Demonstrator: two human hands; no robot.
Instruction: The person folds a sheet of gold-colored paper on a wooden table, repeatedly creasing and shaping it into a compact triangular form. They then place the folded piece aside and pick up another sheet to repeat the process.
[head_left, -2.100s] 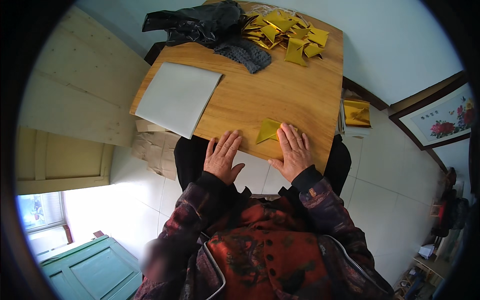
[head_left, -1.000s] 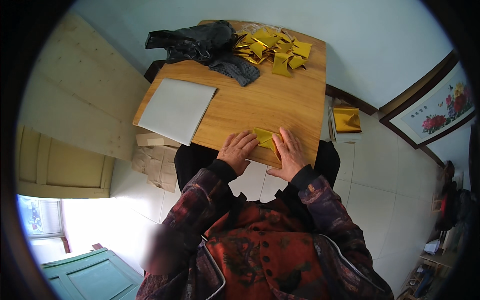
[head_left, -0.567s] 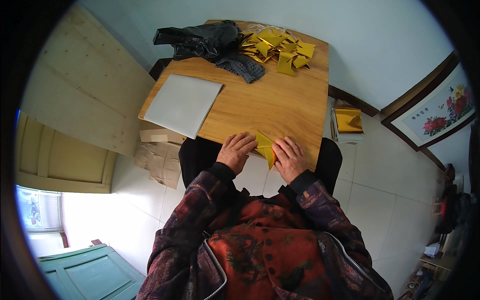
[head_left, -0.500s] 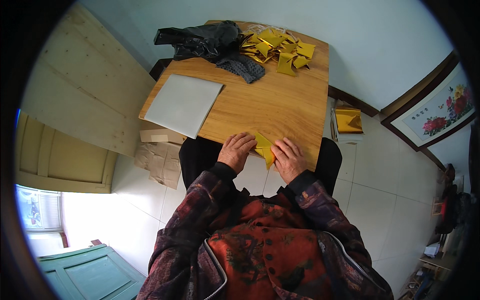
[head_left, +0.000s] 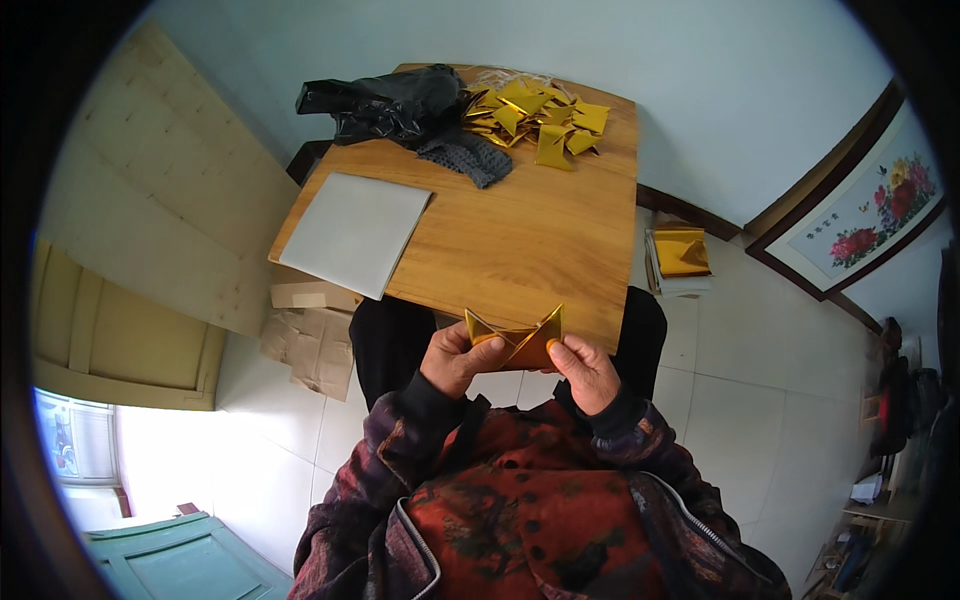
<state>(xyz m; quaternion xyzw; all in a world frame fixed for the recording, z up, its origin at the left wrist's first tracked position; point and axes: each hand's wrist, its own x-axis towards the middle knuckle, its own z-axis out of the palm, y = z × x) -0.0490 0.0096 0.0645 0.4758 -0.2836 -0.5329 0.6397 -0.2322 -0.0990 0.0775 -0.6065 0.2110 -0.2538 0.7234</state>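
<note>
A folded piece of gold foil paper [head_left: 518, 343] is held up at the near edge of the wooden table [head_left: 520, 230], its two pointed corners standing upward. My left hand [head_left: 457, 358] pinches its left side, thumb on the face toward me. On the opposite side, my right hand [head_left: 587, 372] grips it the same way, closed with the thumb in front. The fingers behind the paper are mostly hidden. Toward the far edge of the table lies a heap of folded gold paper pieces [head_left: 553, 147].
A black plastic bag [head_left: 385, 105] and a dark grey knitted cloth [head_left: 470, 158] lie left of the heap. Flat grey sheets [head_left: 355, 233] cover the table's left side. Flattened cardboard [head_left: 315, 350] is on the floor at left; stacked gold paper [head_left: 682, 250] is at right.
Both hands have lifted the gold paper off the table edge toward me and turned it, so its points now stand up. The view has tilted slightly.
</note>
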